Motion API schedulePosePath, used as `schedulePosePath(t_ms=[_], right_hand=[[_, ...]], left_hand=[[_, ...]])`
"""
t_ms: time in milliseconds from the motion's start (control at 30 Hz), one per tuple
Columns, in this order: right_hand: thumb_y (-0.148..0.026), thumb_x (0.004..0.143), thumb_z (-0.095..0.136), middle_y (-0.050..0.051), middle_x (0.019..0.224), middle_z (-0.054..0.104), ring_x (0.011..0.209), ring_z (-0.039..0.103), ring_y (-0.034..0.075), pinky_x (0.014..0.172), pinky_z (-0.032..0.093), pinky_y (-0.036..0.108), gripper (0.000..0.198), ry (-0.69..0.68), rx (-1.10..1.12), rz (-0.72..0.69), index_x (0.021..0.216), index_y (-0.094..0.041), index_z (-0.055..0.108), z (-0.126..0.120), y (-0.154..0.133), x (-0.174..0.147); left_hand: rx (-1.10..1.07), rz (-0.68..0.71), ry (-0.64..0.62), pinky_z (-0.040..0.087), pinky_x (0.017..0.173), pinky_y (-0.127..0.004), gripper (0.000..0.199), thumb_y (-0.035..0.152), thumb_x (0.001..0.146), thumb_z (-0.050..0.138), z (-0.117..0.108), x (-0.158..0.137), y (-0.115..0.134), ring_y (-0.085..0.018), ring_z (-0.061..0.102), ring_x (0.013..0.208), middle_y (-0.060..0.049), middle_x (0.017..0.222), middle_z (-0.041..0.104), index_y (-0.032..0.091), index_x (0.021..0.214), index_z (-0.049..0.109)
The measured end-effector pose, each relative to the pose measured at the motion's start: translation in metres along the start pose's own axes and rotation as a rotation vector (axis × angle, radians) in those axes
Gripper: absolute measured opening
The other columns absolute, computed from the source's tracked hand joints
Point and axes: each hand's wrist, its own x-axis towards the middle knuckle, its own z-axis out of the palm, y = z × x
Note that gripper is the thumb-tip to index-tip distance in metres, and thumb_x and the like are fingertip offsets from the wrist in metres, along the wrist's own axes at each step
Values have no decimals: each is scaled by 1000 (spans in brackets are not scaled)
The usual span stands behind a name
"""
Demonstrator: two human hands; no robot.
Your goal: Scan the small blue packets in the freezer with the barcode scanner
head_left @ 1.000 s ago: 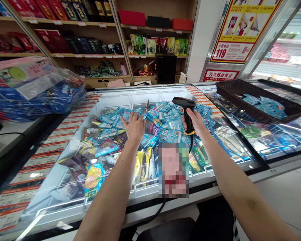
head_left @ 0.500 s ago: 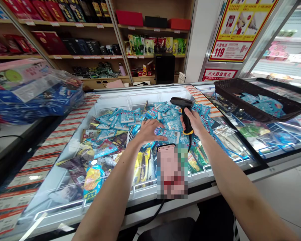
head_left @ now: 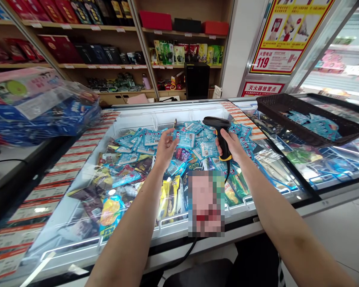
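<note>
My left hand [head_left: 166, 148] pinches the left edge of a small blue-and-white packet [head_left: 186, 139] above the freezer's glass top. A barcode shows on the packet's upper face. Wrapped in my right hand [head_left: 233, 146] is a black and yellow barcode scanner [head_left: 217, 122], its head pointing left toward the packet and its cable hanging down. Many similar blue packets [head_left: 152, 138] lie spread on the glass around both hands. Nearer to me, a phone [head_left: 202, 195], mostly pixelated, lies between my forearms.
Ice creams in bright wrappers [head_left: 110, 213] fill the freezer under the glass. A dark brown basket [head_left: 272, 109] with blue packets stands at the right. Plastic-wrapped boxes [head_left: 38, 107] are stacked at the left. Price labels [head_left: 48, 195] line the freezer's left side. Stocked shelves [head_left: 86, 65] stand behind.
My left hand has moved away from me and slightly left, from open fingers near the phone to a pinch on a blue packet. My right hand keeps the scanner in nearly the same place.
</note>
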Motion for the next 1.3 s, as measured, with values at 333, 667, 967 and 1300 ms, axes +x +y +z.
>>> schedulePosePath(t_ms=[333,667,967,1300], right_hand=[[-64,81,60,-1,67,61,39,53,10,33,41,23,46,-223,-162,22,96,-20,57,3,0,-6],[-64,83,58,-1,66,62,39,52,8,36,42,21,45,-290,-211,27,91,-19,55,6,-2,-8],[-64,83,58,-1,64,62,38,51,9,37,43,22,44,-307,-246,30,83,-20,53,8,-2,-7],[-64,80,61,-1,63,62,38,52,9,37,45,22,45,-321,-210,62,84,-20,52,7,-1,-5]], left_hand=[[10,3,235,45,52,-22,36,40,80,64,-2,2,-5,-12,51,67,-1,82,54,21,108,54],[5,23,257,51,63,-24,32,35,83,59,-5,3,-1,-12,56,71,-6,101,67,20,110,67],[-8,27,249,49,60,-24,34,36,83,60,-5,4,-3,-9,53,63,-7,103,67,20,113,66],[-4,53,210,47,58,-23,33,34,84,58,-4,4,-2,-9,51,62,-5,97,65,21,114,65]])
